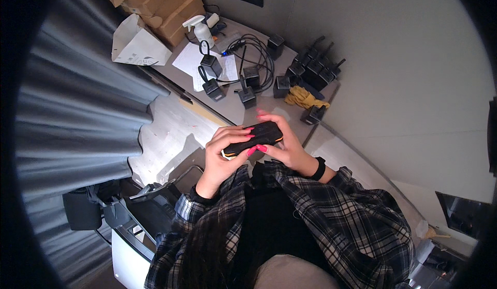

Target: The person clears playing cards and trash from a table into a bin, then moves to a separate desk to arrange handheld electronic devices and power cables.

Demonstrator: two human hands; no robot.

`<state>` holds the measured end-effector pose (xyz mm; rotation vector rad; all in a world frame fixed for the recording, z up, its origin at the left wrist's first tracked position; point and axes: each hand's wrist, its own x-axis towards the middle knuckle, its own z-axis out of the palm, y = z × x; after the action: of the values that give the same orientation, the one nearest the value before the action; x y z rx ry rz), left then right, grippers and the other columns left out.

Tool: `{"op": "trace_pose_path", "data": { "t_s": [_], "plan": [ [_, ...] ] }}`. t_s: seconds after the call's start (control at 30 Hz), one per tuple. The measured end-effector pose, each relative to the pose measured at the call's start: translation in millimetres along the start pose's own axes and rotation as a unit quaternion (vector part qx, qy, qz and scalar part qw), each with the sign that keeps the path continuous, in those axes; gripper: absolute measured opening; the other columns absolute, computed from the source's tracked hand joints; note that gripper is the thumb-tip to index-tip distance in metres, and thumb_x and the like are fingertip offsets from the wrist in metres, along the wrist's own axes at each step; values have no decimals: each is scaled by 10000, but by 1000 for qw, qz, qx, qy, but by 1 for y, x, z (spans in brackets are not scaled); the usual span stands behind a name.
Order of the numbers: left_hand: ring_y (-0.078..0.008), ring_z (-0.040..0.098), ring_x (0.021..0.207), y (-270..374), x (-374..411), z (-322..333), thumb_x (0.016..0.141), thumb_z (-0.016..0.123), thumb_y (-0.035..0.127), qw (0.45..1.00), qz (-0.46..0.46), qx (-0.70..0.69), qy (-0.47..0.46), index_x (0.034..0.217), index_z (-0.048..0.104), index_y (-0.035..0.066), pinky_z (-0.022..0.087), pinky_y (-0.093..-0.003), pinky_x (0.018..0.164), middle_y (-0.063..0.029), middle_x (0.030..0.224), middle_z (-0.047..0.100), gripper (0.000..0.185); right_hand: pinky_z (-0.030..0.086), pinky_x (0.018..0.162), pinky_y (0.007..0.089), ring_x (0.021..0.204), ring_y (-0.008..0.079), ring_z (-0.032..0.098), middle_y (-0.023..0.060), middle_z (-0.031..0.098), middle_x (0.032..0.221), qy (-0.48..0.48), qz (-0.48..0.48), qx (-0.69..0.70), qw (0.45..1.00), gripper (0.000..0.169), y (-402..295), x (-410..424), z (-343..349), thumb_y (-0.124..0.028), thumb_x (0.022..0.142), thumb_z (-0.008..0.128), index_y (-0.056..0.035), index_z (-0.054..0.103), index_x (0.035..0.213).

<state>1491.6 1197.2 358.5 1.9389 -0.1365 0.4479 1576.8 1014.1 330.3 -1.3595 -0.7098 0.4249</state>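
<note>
A black oblong object with orange edging [258,137], perhaps a case, is held between both hands in front of my body. My left hand [225,149] grips its left end, fingers over the top and thumb at the near edge. At its right end, my right hand [285,141] has the thumb on the near edge and the index finger raised past the far corner; the other fingers are partly hidden. Beyond the hands, on the grey desk [227,108], stand several black box-shaped devices, one of them with an upright strap or stem [247,96].
Coiled black cables [268,67], papers [190,62], a white spray bottle [202,31] and a yellow cloth [303,97] lie or stand on the desk. Cardboard boxes [167,7] and a white paper bag [139,44] are at the far left. A grey curtain [85,106] hangs left.
</note>
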Motion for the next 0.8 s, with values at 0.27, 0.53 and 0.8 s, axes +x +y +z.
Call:
{"op": "trace_pose_path", "data": {
  "t_s": [0.27, 0.53, 0.8],
  "plan": [
    [-254, 634, 997, 6, -11, 5, 687, 771, 44, 999, -23, -27, 0, 912, 701, 47, 441, -369, 903, -79, 979, 703, 235, 420, 982, 314, 1139, 174, 511, 106, 474, 1241, -21, 76, 112, 991, 693, -5, -12, 1, -40, 766, 736, -60, 319, 1320],
    [-252, 631, 998, 1, -23, 19, 696, 757, 19, 997, -57, -60, 6, 899, 700, 35, 435, -365, 911, -93, 982, 704, 211, 443, 938, 295, 1084, 146, 535, 94, 503, 1195, -9, 86, 132, 987, 628, 14, -29, -1, -66, 784, 741, -63, 340, 1267],
    [-237, 631, 942, -4, -15, 36, 738, 734, 6, 992, -98, -81, 18, 904, 696, 33, 437, -333, 886, -90, 983, 699, 172, 448, 896, 268, 1051, 118, 544, 54, 539, 1136, -53, 113, 145, 981, 454, 17, -28, -23, -65, 868, 653, -53, 382, 1233]
  ]
}}
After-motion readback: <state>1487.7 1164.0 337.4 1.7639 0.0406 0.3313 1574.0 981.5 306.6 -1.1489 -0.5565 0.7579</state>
